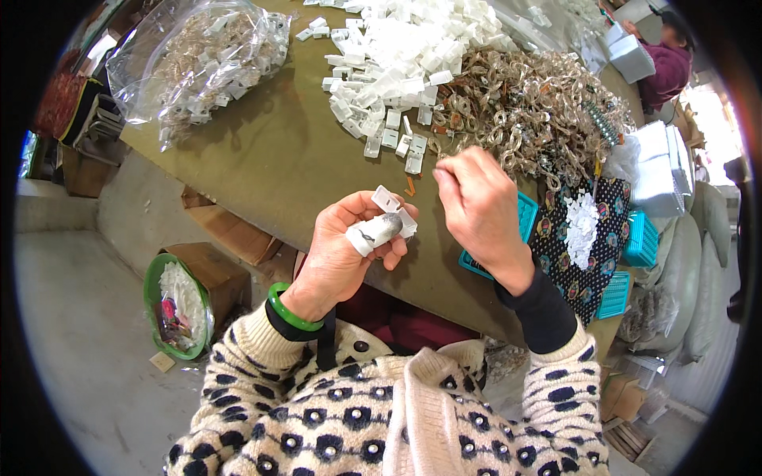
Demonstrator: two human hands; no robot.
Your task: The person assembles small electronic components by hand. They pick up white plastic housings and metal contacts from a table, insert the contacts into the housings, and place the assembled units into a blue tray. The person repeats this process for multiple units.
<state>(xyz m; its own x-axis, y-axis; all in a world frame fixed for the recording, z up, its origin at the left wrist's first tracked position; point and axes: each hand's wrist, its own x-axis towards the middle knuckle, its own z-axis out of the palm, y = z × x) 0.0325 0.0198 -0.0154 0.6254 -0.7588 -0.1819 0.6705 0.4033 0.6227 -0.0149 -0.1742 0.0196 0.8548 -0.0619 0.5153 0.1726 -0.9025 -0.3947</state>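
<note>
My left hand (332, 252) is closed around a small open white plastic case (386, 198), held up above the near edge of the table. A white, dark-smudged wrap (371, 235) covers the left thumb, which lies over part of the case. To its right, my right hand (482, 210) is closed with thumb and fingertips pinched together; whatever they hold, if anything, is too small to make out. Just beyond that hand lies a heap of clear coiled cords (532, 107). A large pile of similar white plastic cases (397, 59) spreads beside the cords.
A clear bag (214, 63) of cords and cases sits at the far left. Small white pieces (582, 230) lie on a dark patterned cloth (548, 246) near teal baskets (640, 238). A green tub (151, 297) stands on the floor. Another person (667, 63) is at the far right.
</note>
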